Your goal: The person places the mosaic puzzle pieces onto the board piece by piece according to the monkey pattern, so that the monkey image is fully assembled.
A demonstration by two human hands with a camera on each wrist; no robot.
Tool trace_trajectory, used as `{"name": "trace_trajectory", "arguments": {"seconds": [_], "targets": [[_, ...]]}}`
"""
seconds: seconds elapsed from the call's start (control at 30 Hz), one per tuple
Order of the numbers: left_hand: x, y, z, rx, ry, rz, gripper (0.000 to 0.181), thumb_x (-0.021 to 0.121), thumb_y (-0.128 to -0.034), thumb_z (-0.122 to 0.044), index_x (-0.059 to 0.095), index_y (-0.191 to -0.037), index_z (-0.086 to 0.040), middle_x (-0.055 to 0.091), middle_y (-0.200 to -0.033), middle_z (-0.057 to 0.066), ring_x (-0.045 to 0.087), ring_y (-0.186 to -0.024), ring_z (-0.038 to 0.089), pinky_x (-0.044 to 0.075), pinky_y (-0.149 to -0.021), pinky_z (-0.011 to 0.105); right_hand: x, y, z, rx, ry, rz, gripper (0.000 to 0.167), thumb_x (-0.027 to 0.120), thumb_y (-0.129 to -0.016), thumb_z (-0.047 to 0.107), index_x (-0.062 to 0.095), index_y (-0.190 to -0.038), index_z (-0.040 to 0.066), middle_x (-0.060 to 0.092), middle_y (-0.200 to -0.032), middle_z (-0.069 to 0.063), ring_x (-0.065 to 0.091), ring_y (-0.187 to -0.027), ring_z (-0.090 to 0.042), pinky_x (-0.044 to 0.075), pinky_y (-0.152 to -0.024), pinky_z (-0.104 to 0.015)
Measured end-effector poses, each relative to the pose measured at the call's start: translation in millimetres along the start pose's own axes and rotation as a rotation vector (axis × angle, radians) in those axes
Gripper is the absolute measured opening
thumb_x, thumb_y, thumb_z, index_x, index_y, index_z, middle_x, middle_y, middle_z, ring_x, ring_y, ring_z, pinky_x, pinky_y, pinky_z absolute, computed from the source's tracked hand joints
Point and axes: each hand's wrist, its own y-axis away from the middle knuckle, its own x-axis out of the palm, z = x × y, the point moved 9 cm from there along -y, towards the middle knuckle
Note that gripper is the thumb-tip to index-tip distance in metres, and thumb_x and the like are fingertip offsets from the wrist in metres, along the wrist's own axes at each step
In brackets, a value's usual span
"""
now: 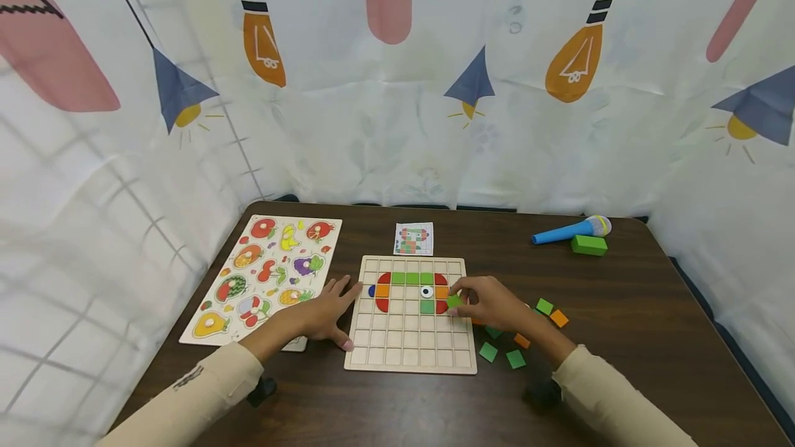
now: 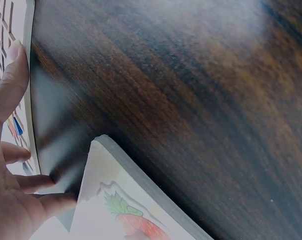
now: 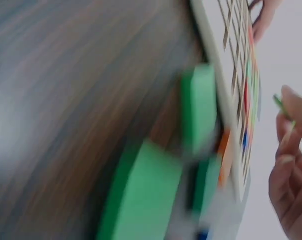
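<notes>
A wooden grid board (image 1: 397,357) lies mid-table, holding red, green, orange and blue pieces and a white eye tile (image 1: 426,292). At its left edge my left hand (image 1: 323,312) rests with fingers spread, the thumb touching the rim in the left wrist view. My right hand (image 1: 487,302) pinches a light green tile (image 1: 455,301) between thumb and fingers over the board's right side. In the right wrist view that tile (image 3: 283,107) shows edge-on in the fingers. Behind the board lies a small pattern card (image 1: 413,239) with a coloured picture.
Loose green tiles (image 1: 515,359) and orange tiles (image 1: 559,318) lie right of the board, some partly hidden by my right hand. A fruit puzzle board (image 1: 261,274) lies at left. A blue toy microphone (image 1: 571,230) leans on a green block (image 1: 589,245) at the back right.
</notes>
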Motion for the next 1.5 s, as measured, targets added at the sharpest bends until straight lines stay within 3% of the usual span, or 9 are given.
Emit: {"name": "trace_trajectory", "arguments": {"seconds": [0.27,0.53,0.67,0.93,1.5], "targets": [[-0.3,-0.8,-1.5,0.002,-0.006,-0.005,0.114,0.085,-0.0743,-0.047,0.021,-0.161,-0.011,0.009,-0.166,0.025,0.007,-0.152,0.05,0.028,-0.114,0.066,33,-38.9,31,0.0,-0.03,-0.019,0.023,0.075,-0.091,0.016,0.069,-0.113,0.009,0.063,-0.083,0.005,0.053,-0.069,-0.008,0.045,-0.063,-0.025],[0.8,-1.5,0.3,-0.008,-0.014,-0.005,0.114,0.085,-0.0737,-0.048,0.022,-0.161,-0.012,0.01,-0.166,0.024,0.008,-0.152,0.049,0.029,-0.114,0.065,58,-56.8,36,0.111,-0.049,-0.028,0.022,0.079,-0.087,0.018,0.072,-0.107,0.012,0.065,-0.082,0.006,0.057,-0.074,-0.007,0.048,-0.071,-0.027],[-0.2,-1.3,-1.0,-0.013,-0.026,-0.003,0.114,0.085,-0.074,-0.048,0.022,-0.161,-0.012,0.01,-0.166,0.024,0.009,-0.152,0.049,0.029,-0.114,0.065,60,-61.2,35,0.141,-0.05,-0.032,0.022,0.08,-0.086,0.02,0.075,-0.107,0.012,0.067,-0.084,0.005,0.058,-0.075,-0.008,0.049,-0.068,-0.027],[-1.6,-0.8,-2.9,-0.017,-0.018,0.005,0.113,0.085,-0.0744,-0.046,0.022,-0.161,-0.011,0.01,-0.166,0.025,0.009,-0.152,0.05,0.029,-0.114,0.066,62,-67.2,35,0.184,0.061,-0.076,0.03,0.084,-0.082,0.035,0.075,-0.102,0.015,0.06,-0.071,0.01,0.053,-0.062,-0.006,0.042,-0.057,-0.025],[-2.0,-2.1,-4.1,0.0,-0.001,-0.003,0.118,0.089,-0.0701,-0.044,0.022,-0.16,-0.008,0.012,-0.165,0.027,0.011,-0.151,0.053,0.03,-0.113,0.066,62,-67.7,40,0.149,0.092,-0.074,0.023,0.084,-0.082,0.03,0.075,-0.096,0.014,0.06,-0.071,0.01,0.053,-0.064,-0.007,0.043,-0.058,-0.024]]}}
